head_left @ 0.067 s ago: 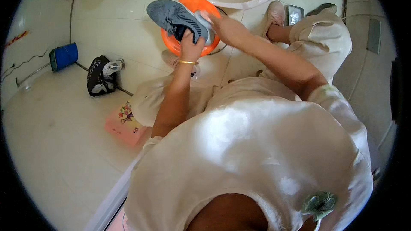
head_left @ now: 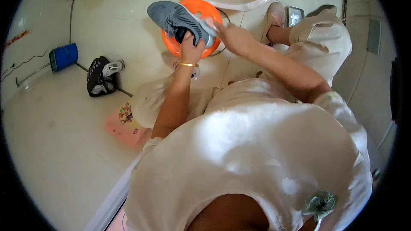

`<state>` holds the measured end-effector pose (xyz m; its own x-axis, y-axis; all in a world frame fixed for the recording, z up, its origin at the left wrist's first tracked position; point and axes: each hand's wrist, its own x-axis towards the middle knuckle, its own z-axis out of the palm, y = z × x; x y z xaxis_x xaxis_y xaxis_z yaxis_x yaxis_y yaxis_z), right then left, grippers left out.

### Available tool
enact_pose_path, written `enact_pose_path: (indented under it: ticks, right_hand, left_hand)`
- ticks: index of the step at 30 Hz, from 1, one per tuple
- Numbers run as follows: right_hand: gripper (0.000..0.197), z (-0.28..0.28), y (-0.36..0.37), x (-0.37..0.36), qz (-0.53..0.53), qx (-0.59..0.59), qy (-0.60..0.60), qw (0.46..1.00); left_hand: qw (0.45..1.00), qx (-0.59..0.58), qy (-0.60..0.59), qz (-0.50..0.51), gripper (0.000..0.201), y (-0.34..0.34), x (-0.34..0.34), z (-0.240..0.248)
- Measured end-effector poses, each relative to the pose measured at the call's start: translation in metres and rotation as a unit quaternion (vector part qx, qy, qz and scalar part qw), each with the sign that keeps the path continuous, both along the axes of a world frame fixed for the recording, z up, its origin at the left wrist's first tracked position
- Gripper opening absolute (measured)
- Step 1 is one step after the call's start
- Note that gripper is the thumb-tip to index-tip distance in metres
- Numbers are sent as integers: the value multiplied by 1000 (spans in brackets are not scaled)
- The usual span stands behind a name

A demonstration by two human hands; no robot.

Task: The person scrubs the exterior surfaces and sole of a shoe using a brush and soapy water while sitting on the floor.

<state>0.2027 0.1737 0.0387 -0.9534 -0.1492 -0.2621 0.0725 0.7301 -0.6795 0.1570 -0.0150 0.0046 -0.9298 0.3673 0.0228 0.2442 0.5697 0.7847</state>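
My left hand (head_left: 191, 50) grips a grey sneaker (head_left: 168, 13) with dark stripes at its ankle opening, the toe pointing to the far left. The shoe is held tilted, its pale sole toward the right. At that sole is my right hand (head_left: 233, 38), its fingers bent and blurred by motion. Whatever it holds, if anything, I cannot make out. Under the shoe is a round orange plastic piece (head_left: 209, 8) with a hole in it, partly covered by the shoe and my hands.
Beyond it stands a white basin (head_left: 261, 3) with cloudy liquid. A black-and-white shoe (head_left: 101, 77) and a blue cylinder (head_left: 64, 56) lie on the left. A pink floral package (head_left: 122, 126) is beside my left leg; a small grey tray (head_left: 295, 16) is near my right foot.
My right hand has shifted a little right and nearer along the sole. The sneaker has moved slightly to the right, still in my left hand.
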Motion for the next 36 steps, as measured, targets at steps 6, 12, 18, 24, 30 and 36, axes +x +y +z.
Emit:
enact_pose_path:
  ticks: [6,12,18,24,30,36]
  right_hand:
    - [41,-4,-18,-48,20,47,-5,999]
    - [44,-12,-27,-71,42,37,68,996]
    - [51,13,-10,-9,79,69,85,991]
    - [40,12,-57,-105,67,54,105,991]
    - [41,13,-45,-44,106,41,75,991]
    - [39,-9,-63,-103,79,46,30,995]
  left_hand:
    - [998,54,-16,30,18,3,10,2]
    - [996,71,-41,44,18,2,19,0]
    - [995,53,45,73,19,-6,29,-10]
    - [996,50,-20,69,16,-8,27,-6]
    - [995,54,27,81,17,-16,39,4]
    - [992,95,-15,82,17,-15,30,-6]
